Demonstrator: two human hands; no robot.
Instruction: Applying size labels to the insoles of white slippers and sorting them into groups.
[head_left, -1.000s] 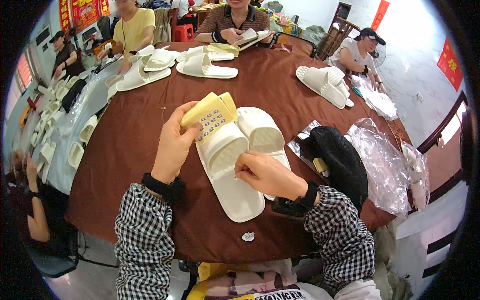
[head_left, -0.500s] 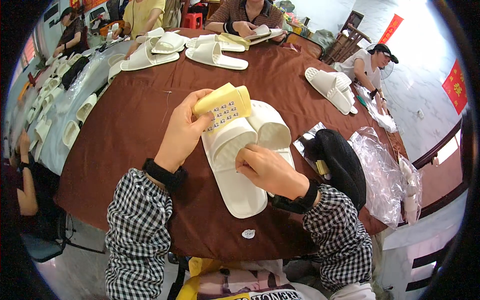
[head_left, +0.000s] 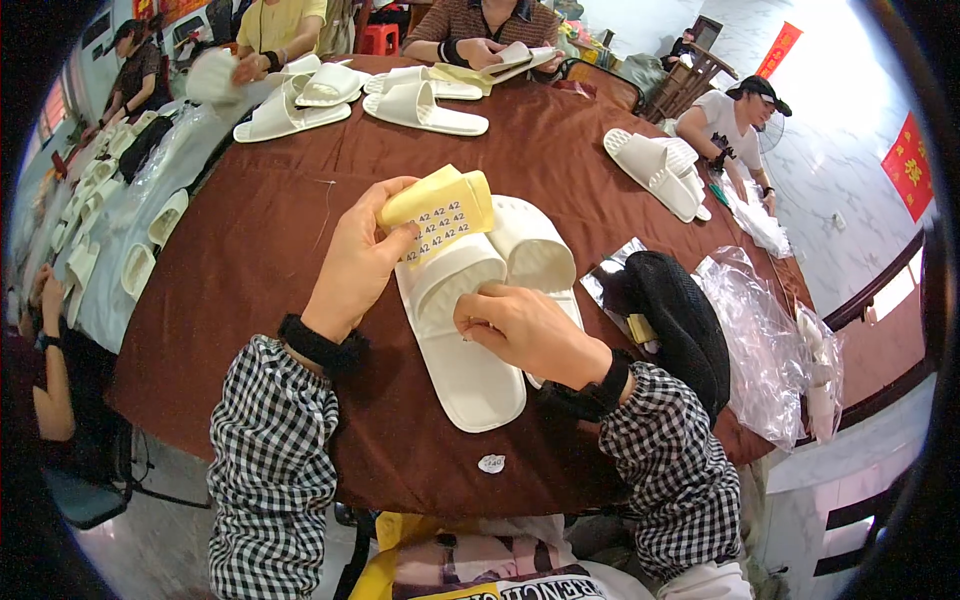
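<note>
Left hand: the left hand (head_left: 358, 262) was raised over the table, fingers and thumb closed on a yellow sticker sheet (head_left: 441, 208) (small printed labels in rows on its face).
Right hand: the right hand (head_left: 522, 330) rested on the near white slipper (head_left: 452, 330), fingertips drawn together and pressed against the strap edge; whether a label sat under them could not be told.
Slipper pair: the near white slipper lay sole-down on the brown table (head_left: 260, 250), toe toward the person, touching a second white slipper (head_left: 535, 250) on its right.
Right of the pair: a black mesh item (head_left: 680, 320), then crumpled clear plastic bags (head_left: 765, 330).
Far side: more white slippers (head_left: 420, 105) lay before other seated people.
</note>
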